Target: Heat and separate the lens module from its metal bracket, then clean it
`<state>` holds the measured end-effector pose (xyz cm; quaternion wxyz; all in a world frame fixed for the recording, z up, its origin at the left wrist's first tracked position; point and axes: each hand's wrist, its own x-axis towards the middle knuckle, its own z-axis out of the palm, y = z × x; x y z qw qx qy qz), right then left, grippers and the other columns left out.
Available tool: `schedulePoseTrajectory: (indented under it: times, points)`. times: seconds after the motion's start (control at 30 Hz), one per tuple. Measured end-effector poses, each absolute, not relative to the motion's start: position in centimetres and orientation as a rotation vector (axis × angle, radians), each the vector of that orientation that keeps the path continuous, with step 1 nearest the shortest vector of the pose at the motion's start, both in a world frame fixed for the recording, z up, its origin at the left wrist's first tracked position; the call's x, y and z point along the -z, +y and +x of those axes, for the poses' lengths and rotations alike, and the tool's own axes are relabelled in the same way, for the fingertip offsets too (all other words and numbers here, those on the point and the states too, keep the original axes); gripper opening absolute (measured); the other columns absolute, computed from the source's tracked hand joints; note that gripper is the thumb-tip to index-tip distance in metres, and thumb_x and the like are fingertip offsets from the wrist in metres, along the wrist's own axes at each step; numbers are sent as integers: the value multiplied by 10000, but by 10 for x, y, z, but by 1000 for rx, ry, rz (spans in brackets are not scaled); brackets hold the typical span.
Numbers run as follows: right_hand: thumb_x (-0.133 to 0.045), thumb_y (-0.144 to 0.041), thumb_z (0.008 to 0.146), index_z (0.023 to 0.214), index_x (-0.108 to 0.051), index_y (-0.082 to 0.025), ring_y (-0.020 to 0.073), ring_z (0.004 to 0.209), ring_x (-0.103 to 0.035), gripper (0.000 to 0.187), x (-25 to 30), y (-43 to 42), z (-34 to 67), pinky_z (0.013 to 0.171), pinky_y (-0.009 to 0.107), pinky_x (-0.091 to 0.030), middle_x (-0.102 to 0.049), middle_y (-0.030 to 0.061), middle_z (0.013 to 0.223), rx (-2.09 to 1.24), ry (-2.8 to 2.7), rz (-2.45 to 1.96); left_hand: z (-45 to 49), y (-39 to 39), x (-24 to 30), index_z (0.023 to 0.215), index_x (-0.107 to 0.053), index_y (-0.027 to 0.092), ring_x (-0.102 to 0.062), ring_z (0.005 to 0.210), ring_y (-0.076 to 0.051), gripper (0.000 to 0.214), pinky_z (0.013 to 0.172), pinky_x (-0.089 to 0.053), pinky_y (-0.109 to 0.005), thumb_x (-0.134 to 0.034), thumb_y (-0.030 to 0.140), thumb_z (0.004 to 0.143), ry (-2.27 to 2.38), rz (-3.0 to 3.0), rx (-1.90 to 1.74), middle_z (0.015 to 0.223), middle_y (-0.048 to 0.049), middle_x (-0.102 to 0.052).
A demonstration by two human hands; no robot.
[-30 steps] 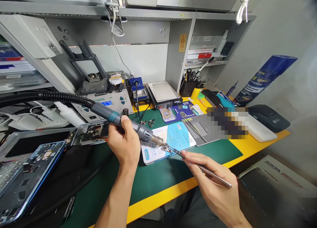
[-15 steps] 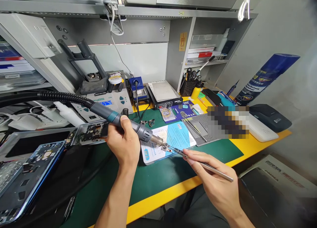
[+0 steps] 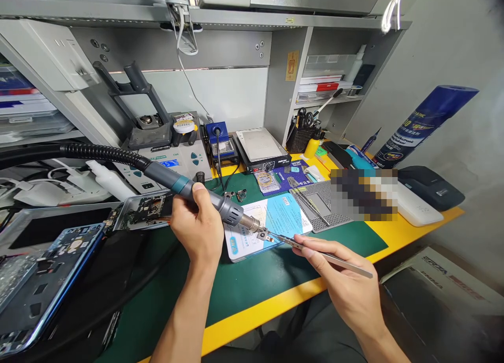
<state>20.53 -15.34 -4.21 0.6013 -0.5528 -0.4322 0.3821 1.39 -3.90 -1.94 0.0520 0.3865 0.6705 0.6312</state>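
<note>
My left hand (image 3: 199, 226) is closed round the grey handle of a hot air gun (image 3: 228, 210), its metal nozzle tilted down to the right. Just beyond the nozzle lies a small camera module (image 3: 263, 236) with a metal frame, on a blue and white flat box (image 3: 287, 216). My right hand (image 3: 342, 273) pinches a pair of tweezers (image 3: 326, 255), whose tips reach the small part beside the nozzle. Whether the tips grip it, I cannot tell.
A hot air station (image 3: 177, 163) and a heating plate (image 3: 262, 145) stand at the back. Opened phones (image 3: 59, 279) lie at left. Other tweezers rest on a perforated metal mat (image 3: 334, 216). A blue spray can (image 3: 425, 126) stands at right. The gun's black hose (image 3: 98, 153) crosses from the left.
My right hand has shifted very slightly to the right with the tweezers. The hot air gun and the camera module stay almost in place.
</note>
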Motion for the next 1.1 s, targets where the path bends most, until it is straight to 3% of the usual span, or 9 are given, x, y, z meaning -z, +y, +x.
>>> schedulePoseTrajectory:
  times: [0.23, 0.53, 0.83, 1.1]
  points:
    - [-817, -358, 817, 930, -827, -238, 286, 891, -801, 165, 41, -151, 207, 856, 358, -668, -823, 72, 1030, -936, -938, -1323, 14, -38, 19, 829, -690, 170, -653, 681, -220, 296, 630, -465, -315, -530, 406, 908, 2050, 1173, -1919, 672, -41, -685]
    - [-859, -354, 773, 905, -829, -199, 326, 905, -795, 205, 56, -144, 214, 871, 441, -667, -821, 110, 1019, -1001, -843, -1241, 14, -39, 20, 843, -692, 169, -659, 679, -216, 306, 653, -475, -316, -525, 415, 915, 2035, 1171, -1922, 670, -39, -682]
    - [-863, -290, 781, 894, -833, -202, 276, 884, -799, 147, 52, -142, 214, 857, 351, -675, -825, 83, 1004, -1054, -767, -1177, 14, -39, 19, 850, -697, 167, -658, 670, -212, 299, 622, -475, -302, -528, 407, 906, 2026, 1178, -1921, 663, -35, -682]
    - [-860, -304, 783, 895, -835, -211, 290, 896, -797, 148, 54, -141, 215, 854, 380, -677, -825, 87, 999, -1018, -790, -1200, 15, -40, 17, 864, -702, 171, -669, 682, -216, 297, 634, -492, -304, -529, 408, 907, 2014, 1172, -1919, 669, -35, -690]
